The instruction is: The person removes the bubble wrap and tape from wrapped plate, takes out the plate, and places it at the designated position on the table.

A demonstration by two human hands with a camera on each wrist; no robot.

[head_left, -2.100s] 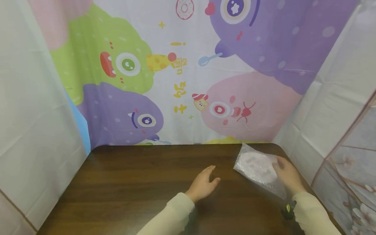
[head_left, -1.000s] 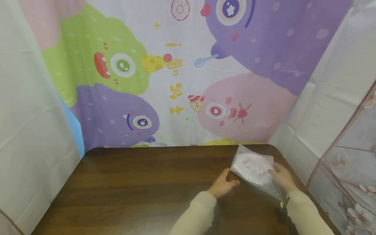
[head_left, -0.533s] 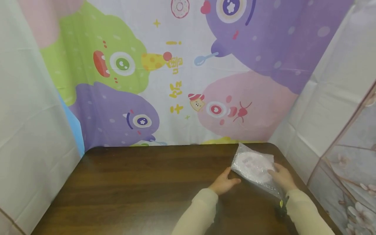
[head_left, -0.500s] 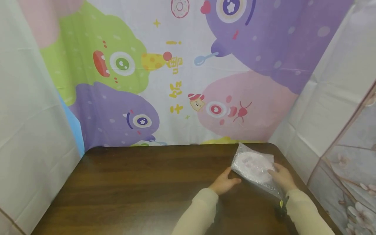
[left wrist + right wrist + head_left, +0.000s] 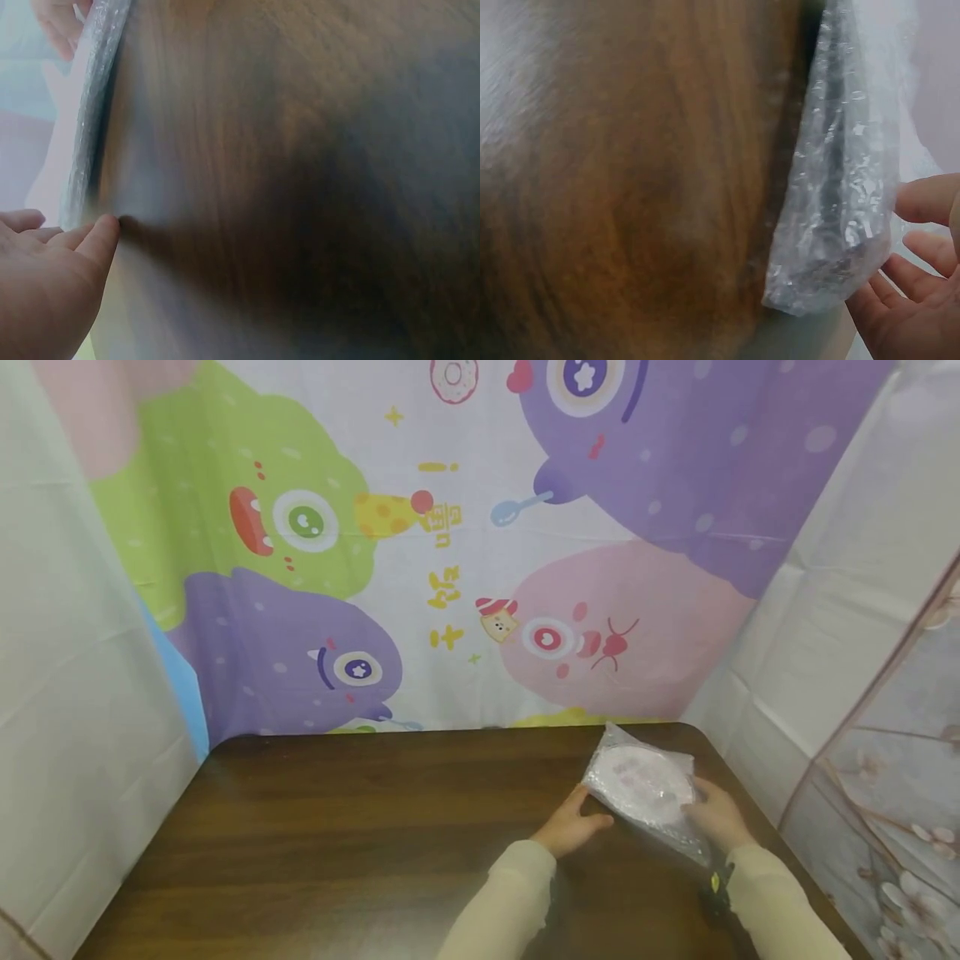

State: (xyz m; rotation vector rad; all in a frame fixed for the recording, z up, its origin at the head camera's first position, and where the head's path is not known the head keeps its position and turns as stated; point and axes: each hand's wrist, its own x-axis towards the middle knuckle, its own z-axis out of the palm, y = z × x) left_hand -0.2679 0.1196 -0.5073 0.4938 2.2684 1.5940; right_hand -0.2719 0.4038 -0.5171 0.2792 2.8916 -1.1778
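A clear bubble-wrap bag [image 5: 651, 806] with a round, flat white item [image 5: 637, 774] inside lies at the right end of the table. Faint pinkish print shows on the item's upper face. My right hand [image 5: 718, 817] pinches the bag's right edge; in the right wrist view, its thumb and fingers meet the crinkled plastic [image 5: 832, 202]. At the bag's left corner is my left hand [image 5: 570, 827], its thumb held apart. In the left wrist view, the extended fingers [image 5: 90, 238] reach the bag's lower end. Fingers beneath the bag are hidden.
The dark wooden table [image 5: 337, 827] stretches far to the left. A cartoon-printed curtain [image 5: 450, 685] hangs along its back edge, and pale sheets [image 5: 82, 677] close in both sides. A dark band with a yellow mark [image 5: 715, 883] sits by the right wrist.
My left hand has moved right, up to the bag's left corner. The right hand keeps its hold on the bag, which stays nearly in place. Over the last half second, little moves.
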